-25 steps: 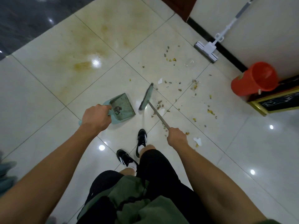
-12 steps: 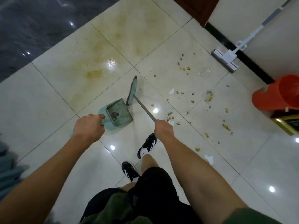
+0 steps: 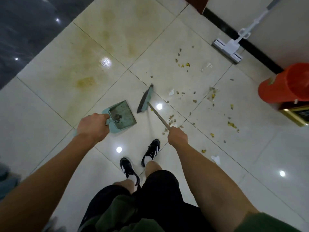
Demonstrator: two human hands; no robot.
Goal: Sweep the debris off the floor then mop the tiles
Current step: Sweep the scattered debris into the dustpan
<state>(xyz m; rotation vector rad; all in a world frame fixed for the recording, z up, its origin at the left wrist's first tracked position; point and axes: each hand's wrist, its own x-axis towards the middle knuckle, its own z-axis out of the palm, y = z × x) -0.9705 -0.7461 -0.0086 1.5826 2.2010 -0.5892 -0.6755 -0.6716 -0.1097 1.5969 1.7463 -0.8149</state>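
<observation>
Our left hand [image 3: 92,127] grips the teal dustpan [image 3: 122,114] — our right hand [image 3: 177,136] holds the broom [image 3: 145,99] just beside it, debris [image 3: 194,101] scattered beyond.

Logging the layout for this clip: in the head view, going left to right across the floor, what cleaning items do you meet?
Dustpan held by the left hand → broom head, its stick in the right hand → white mop head by the wall → orange bucket at the right edge.
</observation>
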